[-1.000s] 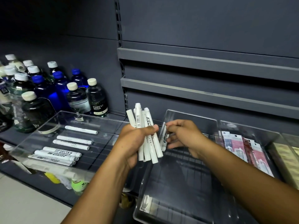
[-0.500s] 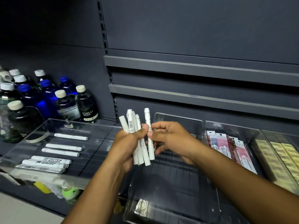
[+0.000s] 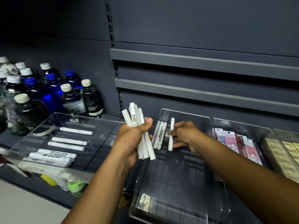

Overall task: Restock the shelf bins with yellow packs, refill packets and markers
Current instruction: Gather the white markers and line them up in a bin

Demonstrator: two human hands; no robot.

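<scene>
Marker step: left hand [image 3: 132, 138] clenches marker bundle [image 3: 142, 133]; right hand [image 3: 186, 136] pinches one marker [image 3: 171, 135] over middle bin [image 3: 208, 159] back edge. Next: lay beside three markers [image 3: 159, 136].

You grip a bunch of white markers [image 3: 142, 135] upright; 1 marker [image 3: 170, 135] stands pinched beside 3 markers [image 3: 159, 137] lying in the clear middle bin [image 3: 178, 199].

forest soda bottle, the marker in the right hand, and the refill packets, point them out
forest soda bottle [image 3: 93, 101]: head view, on its dark body above the label.
marker in the right hand [image 3: 171, 135]: head view, mid-barrel.
refill packets [image 3: 229, 142]: head view, on a pink packet's front.
</scene>
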